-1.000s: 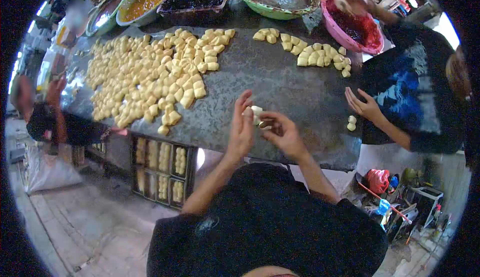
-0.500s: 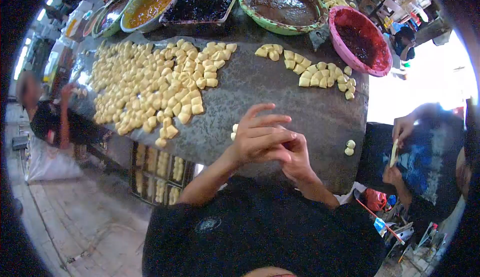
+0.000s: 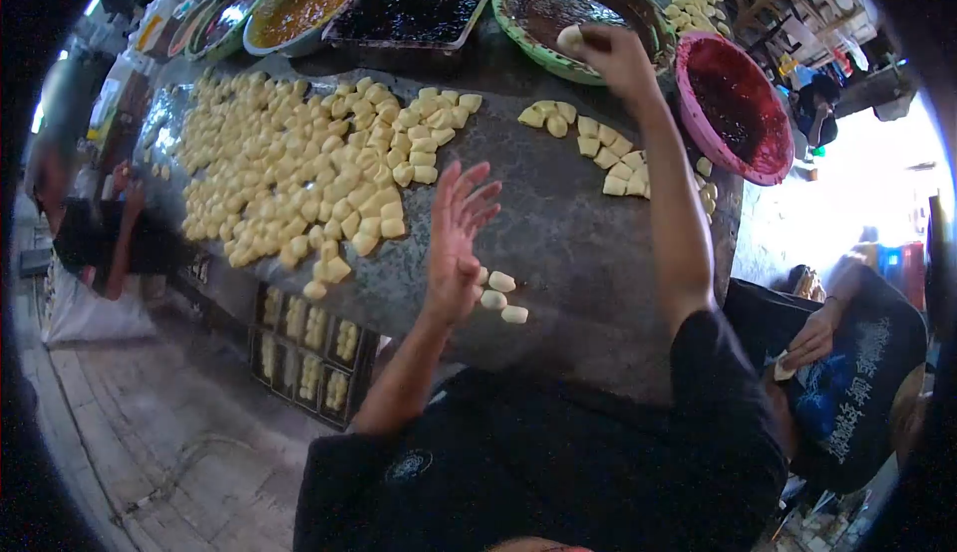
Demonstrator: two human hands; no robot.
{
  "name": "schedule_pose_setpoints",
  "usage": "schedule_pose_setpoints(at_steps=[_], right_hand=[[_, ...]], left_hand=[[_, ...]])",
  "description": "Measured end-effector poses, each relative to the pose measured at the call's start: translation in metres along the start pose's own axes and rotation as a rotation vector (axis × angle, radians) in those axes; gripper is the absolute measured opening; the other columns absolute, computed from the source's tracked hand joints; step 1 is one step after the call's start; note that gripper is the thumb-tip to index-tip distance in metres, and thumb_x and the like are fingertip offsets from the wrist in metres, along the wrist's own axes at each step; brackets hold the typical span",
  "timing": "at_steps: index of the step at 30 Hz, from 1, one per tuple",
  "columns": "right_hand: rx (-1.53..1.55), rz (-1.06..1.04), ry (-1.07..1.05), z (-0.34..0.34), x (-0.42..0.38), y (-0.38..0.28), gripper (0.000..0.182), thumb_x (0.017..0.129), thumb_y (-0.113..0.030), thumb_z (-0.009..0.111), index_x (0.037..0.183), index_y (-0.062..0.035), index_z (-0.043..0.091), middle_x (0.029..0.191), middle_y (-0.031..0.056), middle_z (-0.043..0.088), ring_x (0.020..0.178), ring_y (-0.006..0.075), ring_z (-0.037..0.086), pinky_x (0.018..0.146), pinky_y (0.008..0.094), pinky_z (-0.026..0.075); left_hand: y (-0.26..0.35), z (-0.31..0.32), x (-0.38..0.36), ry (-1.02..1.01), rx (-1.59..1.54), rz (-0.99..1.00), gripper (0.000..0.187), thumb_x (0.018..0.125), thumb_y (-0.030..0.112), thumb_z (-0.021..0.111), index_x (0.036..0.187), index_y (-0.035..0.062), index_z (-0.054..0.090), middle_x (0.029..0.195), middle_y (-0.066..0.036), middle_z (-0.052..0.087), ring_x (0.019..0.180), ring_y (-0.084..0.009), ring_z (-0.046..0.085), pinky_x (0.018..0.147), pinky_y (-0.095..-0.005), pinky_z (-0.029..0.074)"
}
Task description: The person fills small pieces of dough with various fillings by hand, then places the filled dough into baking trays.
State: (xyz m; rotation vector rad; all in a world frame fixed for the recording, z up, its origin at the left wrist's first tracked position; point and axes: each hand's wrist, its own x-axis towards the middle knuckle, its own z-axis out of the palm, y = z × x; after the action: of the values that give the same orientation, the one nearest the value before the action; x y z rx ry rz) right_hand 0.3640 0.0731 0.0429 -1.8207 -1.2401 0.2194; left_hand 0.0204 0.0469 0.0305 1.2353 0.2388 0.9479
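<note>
My right hand (image 3: 620,66) is stretched out over the near rim of the green basin (image 3: 558,66) of brown paste, with a pale dough piece (image 3: 570,40) pinched at its fingertips. My left hand (image 3: 459,243) is raised above the table, fingers spread and nothing in them. Beside its wrist lie several small dough rolls (image 3: 493,299) on the dark tabletop (image 3: 538,243). A large spread of cut dough pieces (image 3: 309,163) covers the table to the left. A smaller group of dough pieces (image 3: 605,143) sits near my right forearm, which hides part of it.
A pink basin (image 3: 783,143) of dark red filling stands at the right edge. Along the back are a tray of dark filling (image 3: 419,4) and a bowl of orange filling (image 3: 304,4). Trays of dough (image 3: 309,348) stand below. Co-workers (image 3: 832,363) (image 3: 95,223) are on both sides.
My hands were together over the near table; now they are apart. The right has moved out to the green basin with a dough piece, and the left has opened. More small rolls show near it.
</note>
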Motion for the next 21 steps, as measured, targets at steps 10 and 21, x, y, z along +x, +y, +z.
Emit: schedule_pose_setpoints(at_steps=[10,21], right_hand=[[-0.432,0.183,-0.784,0.034,0.118,0.079,0.040,0.077,-0.005,0.060,0.117,-0.0027,0.067,0.095,0.0115,0.071,0.079,0.0195,0.066,0.068,0.0386,0.054],[0.670,0.167,-0.697,0.035,-0.053,-0.081,0.023,0.088,-0.016,0.063,0.107,-0.0042,0.063,0.096,0.0047,0.066,0.088,0.0129,0.060,0.081,0.0297,0.049]], left_hand=[[0.051,-0.033,-0.018,0.000,0.143,0.152,0.048,0.098,0.041,0.054,0.117,-0.0027,0.060,0.121,-0.020,0.057,0.112,-0.0281,0.057,0.093,-0.0400,0.047],[0.041,-0.032,-0.017,0.159,0.158,-0.055,0.022,0.100,0.013,0.053,0.116,0.0001,0.062,0.111,-0.009,0.063,0.100,-0.0141,0.059,0.089,-0.0285,0.047]])
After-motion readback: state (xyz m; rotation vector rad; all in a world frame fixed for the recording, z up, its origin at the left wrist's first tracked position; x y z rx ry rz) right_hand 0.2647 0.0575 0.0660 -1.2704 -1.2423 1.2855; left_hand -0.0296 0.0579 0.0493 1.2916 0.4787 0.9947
